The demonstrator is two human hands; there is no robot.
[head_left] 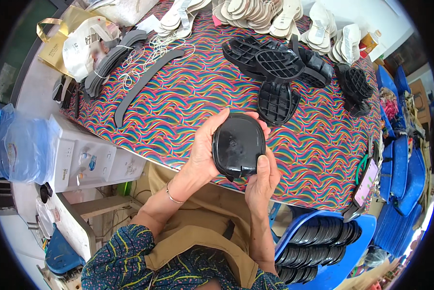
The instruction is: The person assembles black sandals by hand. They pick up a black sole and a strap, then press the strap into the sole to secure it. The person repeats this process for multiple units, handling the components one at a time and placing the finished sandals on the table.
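Above the table's near edge, both my hands hold a glossy black shoe-heel-like piece (pixel 238 147), rounded at the far end and flatter toward me. My left hand (pixel 204 151) wraps its left side. At its lower right corner my right thumb presses on the face, and the fingers of my right hand (pixel 264 181) reach along the right side and partly behind it. Just beyond lies a black sole part (pixel 277 104) with a lattice pattern, next to a heap of similar black sole parts (pixel 281 64).
A patterned cloth covers the table (pixel 188 104). On it lie a curved grey strip (pixel 142 89), a bundle of such strips (pixel 106 65), pale insoles (pixel 248 12), white string (pixel 166 48) and a phone (pixel 366 183). A blue bin (pixel 359 241) beside my right arm holds rows of black pieces.
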